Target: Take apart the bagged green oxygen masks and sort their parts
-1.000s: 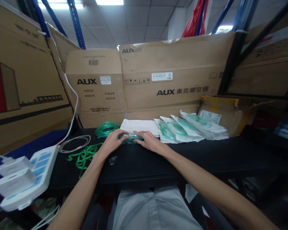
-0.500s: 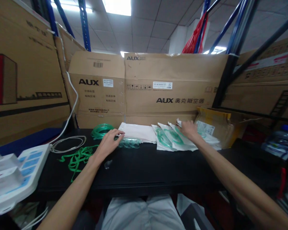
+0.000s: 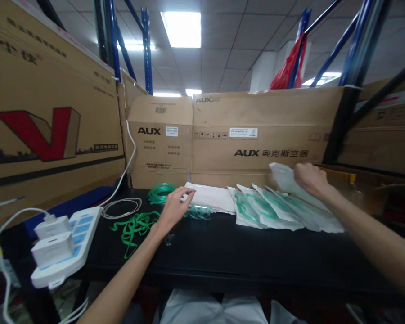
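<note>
My right hand (image 3: 310,180) is closed on the edge of a white pouch (image 3: 282,176), raised above the back right of the black table; its contents cannot be made out. Below it, several white pouches with clear fronts (image 3: 245,208) overlap in a fanned row, green tubing showing inside. My left hand (image 3: 178,204) is open, fingers loosely curved and apart, close to a stack of white sheets or pouches (image 3: 212,198). Partly behind that hand lies clear greenish coiled tubing (image 3: 200,212). A green tubing coil (image 3: 159,192) rests farther back on the left.
Tangled green ribbon (image 3: 135,230) and a looped pale cable (image 3: 121,209) lie left of my forearm. A white power strip (image 3: 84,238) with plugs juts in at left. Cardboard panels (image 3: 216,112) wall the back, and a brown taped box (image 3: 354,180) stands at right.
My right hand has moved up and right from the pouch row, lifting a white pouch. My left hand stays beside the white stack. The view has shifted left and tilted up.
</note>
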The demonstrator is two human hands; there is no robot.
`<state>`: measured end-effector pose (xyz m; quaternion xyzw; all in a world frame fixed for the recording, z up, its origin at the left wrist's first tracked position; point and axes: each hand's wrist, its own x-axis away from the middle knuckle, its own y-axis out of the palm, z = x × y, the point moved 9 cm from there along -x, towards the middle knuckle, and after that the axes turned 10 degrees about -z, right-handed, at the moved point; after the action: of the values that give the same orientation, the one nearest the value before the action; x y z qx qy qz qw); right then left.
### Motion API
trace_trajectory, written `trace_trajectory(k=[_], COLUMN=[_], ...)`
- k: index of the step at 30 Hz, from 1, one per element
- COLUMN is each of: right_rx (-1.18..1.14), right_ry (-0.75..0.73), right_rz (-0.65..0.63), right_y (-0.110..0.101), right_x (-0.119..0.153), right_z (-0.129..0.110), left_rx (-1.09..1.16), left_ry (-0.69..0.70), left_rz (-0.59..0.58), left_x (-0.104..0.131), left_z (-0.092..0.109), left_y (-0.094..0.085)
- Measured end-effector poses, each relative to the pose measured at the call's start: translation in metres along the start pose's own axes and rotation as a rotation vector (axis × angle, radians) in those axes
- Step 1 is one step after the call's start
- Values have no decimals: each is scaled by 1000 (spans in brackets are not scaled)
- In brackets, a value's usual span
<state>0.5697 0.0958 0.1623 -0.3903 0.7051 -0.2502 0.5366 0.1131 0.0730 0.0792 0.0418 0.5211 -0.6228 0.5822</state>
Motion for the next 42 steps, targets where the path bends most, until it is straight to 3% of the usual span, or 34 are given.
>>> trace_trajectory(k=[2, 4, 7, 9, 12, 15, 17, 21, 23, 25, 28, 30, 39, 42], right_rx=[147, 268, 268, 254, 146, -113, -403, -969, -1057, -1130, -1233, -1288, -1586, -1625], right_ry=[97, 80, -82, -145, -380, -638, -638, -114, 35, 102, 136, 152, 182, 214], right_rz=[-7, -33, -37, -28, -135, -180, -121, 158, 157, 42, -168, -256, -454, -487], right_y=[-25, -42, -45, -29, 23, 60, 63, 75, 97, 126, 164, 177, 181, 184], right_x=[-3, -1, 15, 35, 72, 104, 104, 72, 62, 54, 54, 57, 64, 64], right_z=[-10, -40, -105, -145, -204, -240, -234, -147, -120, -110, -114, -121, -152, -153], left_rx=[55, 189, 830, 1185, 1404, 1302, 1230, 1141, 1106, 1085, 1073, 1071, 1099, 1121], left_ry=[11, 5, -186, -291, -341, -369, -374, -384, -397, -397, -385, -382, -418, -448], left_rz=[-55, -148, -401, -460, -311, -75, 9, 109, 140, 148, 126, 100, -4, 24], left_x=[-6, -14, -23, -31, -52, -64, -64, -59, -57, -57, -59, -60, -60, -59], left_z=[22, 48, 76, 92, 85, 46, 20, -22, -34, -39, -40, -40, -43, -47], left_y=[15, 38, 93, 119, 128, 117, 107, 81, 72, 67, 68, 72, 92, 93])
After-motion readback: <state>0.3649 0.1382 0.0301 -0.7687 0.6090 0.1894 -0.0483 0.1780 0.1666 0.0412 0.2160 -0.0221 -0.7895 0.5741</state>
